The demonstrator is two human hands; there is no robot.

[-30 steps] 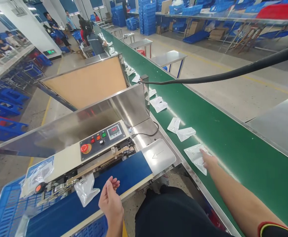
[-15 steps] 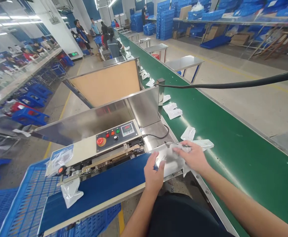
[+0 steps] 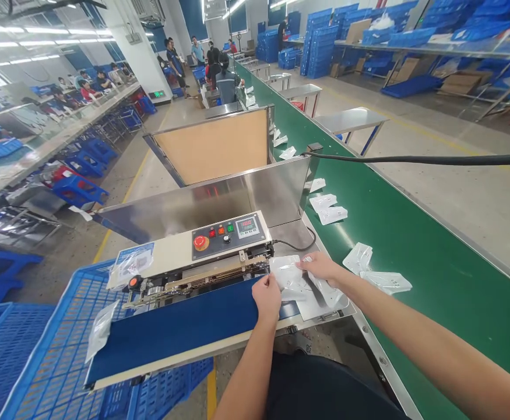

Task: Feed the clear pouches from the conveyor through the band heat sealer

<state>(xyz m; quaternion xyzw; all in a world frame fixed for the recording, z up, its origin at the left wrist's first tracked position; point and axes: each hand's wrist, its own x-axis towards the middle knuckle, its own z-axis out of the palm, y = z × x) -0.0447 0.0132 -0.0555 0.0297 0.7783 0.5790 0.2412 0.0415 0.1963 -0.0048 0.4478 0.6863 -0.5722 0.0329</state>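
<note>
In the head view, both hands are closed in on a white bag at the infeed end of a sealing machine (image 3: 231, 234). The left hand (image 3: 267, 298) is curled, with thumb and fingers together at the near left edge of the white bag (image 3: 286, 273). The right hand (image 3: 322, 267) pinches the bag's right edge; a second bag (image 3: 328, 293) lies just below that hand, and whether the fingers grip it too cannot be told. The held bag is over the metal plate (image 3: 313, 308) and the near end of the blue belt (image 3: 180, 332), beside the sealing slot.

Another bag (image 3: 101, 331) sits at the belt's far left end, above a blue basket (image 3: 73, 297). To the right runs a green conveyor (image 3: 438, 251), where two bags (image 3: 388, 282) lie near the right forearm and more are strung out farther along. A black cable (image 3: 412, 158) crosses above it.
</note>
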